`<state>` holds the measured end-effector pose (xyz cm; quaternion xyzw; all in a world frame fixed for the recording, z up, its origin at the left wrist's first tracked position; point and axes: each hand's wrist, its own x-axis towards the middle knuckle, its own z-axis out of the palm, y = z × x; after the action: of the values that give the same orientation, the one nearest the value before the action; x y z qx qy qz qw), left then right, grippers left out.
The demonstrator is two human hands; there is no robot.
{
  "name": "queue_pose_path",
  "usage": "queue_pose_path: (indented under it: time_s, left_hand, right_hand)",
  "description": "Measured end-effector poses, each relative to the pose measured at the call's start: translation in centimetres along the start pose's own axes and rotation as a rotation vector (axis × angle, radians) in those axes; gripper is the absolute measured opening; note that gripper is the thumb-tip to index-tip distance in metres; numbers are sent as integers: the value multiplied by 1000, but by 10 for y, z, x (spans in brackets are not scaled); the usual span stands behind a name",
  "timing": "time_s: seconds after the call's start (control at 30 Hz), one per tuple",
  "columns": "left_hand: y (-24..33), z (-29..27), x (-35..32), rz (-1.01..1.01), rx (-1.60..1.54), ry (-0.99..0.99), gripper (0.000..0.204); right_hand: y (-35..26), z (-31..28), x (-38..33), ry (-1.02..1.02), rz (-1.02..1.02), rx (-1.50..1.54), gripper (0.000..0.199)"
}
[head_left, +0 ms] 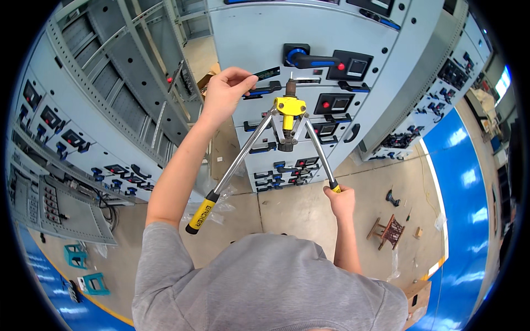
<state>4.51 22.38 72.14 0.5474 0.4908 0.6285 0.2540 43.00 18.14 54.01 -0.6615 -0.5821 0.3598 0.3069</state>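
Note:
My left hand (225, 92) is raised by the cabinet front, pinching a small dark rectangular label plate (268, 73) between thumb and fingers. In my right hand (342, 201) is the right grip of a two-armed lever hand riveter (289, 106) with a yellow head. Its arms are spread wide, and its left yellow-and-black grip (202, 215) hangs free. From the riveter's nose a thin rivet pin (291, 75) points toward the grey cabinet (254, 33). Just beyond the pin is a black rotary switch handle (317, 60) with a red button. Whether the pin touches the panel I cannot tell.
An open metal cabinet frame (118, 49) stands at left. On the floor at right are a cordless drill (392, 198) and an overturned brown wooden stool (390, 231). Teal stools (94, 283) stand at lower left. More switch cabinets (422, 94) line the right side.

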Motion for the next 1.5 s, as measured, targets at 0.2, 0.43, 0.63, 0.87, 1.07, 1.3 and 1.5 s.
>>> queue_pose_path:
  time_s: [0.2,0.43,0.63,0.87,1.07,1.3,1.5]
  left_hand:
    - [9,-18,-19,12,24,23,15]
    - [13,-30,-31,106,156,53,13]
    - [19,-39,-30,258,336,-2,13]
    - [23,-38,-20,354,442,-32,14]
    - [34,-54,37,447,540,-52,18]
    - [41,-59,116,366,498,12,25]
    - [28,-61,140,294,437,31,28]
  right_hand:
    - [-18,16,3,-64,-75,-20,33]
    - [-24,19,5,-93,-93,-71,34]
    - [-21,14,9,-90,-112,-71,35]
    - [-23,3,17,-69,-93,-96,33]
    - [-69,-30,55,-129,-171,-113,45]
    - [-153,-53,94,-195,-199,-75,53]
    - [-170,-54,107,-221,-196,-62,54]
